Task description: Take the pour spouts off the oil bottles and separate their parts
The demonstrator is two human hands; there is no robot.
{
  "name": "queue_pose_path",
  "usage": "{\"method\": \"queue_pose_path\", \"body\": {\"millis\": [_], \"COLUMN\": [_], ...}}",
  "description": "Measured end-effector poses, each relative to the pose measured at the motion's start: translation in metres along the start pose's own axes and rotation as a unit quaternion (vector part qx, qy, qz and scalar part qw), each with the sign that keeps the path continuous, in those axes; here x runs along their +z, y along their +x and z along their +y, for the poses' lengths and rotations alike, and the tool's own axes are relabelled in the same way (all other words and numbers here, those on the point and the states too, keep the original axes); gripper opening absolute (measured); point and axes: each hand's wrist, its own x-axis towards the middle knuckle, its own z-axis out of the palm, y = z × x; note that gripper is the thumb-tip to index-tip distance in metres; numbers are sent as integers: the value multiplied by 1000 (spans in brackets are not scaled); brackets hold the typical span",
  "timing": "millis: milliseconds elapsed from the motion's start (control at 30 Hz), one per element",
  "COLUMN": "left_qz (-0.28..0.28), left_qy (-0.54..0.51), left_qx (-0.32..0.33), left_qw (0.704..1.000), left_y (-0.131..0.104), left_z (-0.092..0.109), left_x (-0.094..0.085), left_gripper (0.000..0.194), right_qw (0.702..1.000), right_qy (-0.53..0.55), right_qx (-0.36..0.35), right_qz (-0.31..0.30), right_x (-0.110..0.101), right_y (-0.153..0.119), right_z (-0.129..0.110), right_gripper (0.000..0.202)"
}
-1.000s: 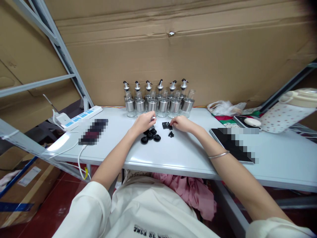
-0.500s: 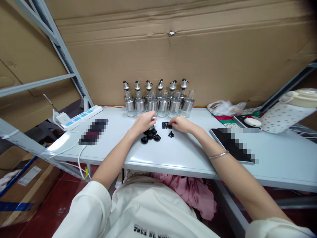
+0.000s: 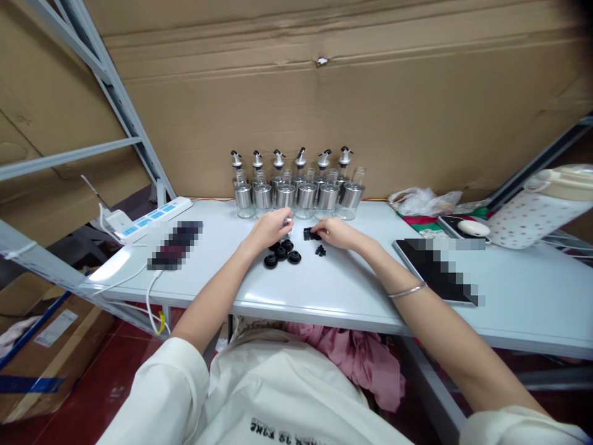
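My left grip (image 3: pixel 273 227) pinches a small pale piece (image 3: pixel 288 220) | right grip (image 3: pixel 340 232) touches small black plastic strips (image 3: pixel 307 234), can't tell if holding | round black stepped caps (image 3: pixel 280 253) just nearside of left grip, probably for quick reach

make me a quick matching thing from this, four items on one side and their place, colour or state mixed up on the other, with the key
1. Left hand
2. Power strip
3. Right hand
4. Bracelet

A. At the row of small black pieces
B. Silver-coloured, worn
C. Holding a small pale item
D. White and blue, on the left part of the table

Pairs: 1-C, 2-D, 3-A, 4-B
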Motion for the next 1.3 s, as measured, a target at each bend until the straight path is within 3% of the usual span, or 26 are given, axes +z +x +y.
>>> {"method": "queue_pose_path", "body": {"millis": [167,433,767,900,1067,1300], "left_qz": [-1,-9,-7,-17,-26,-28], "left_qy": [0,-5,-12,-37,-71,-105], "left_qx": [1,-4,1,15,18,26], "left_qw": [1000,1000,1000,999,997,994], "left_y": [0,-1,0,0,1,1], "left_z": [0,2,0,1,2,2], "left_x": [0,-2,0,2,7,12], "left_gripper": [6,5,6,4,6,26], "right_qw": [1000,997,998,994,967,957], "right_qy": [3,9,19,75,195,236], "right_qx": [-25,-70,-63,-55,-69,-55], "right_qz": [13,15,6,61,150,160], "right_x": [4,9,7,4,-2,0], "right_y": [2,3,1,0,-3,-2], "right_z": [-1,-3,-1,-10,-36,-42], "right_gripper": [39,59,56,44,25,24]}}
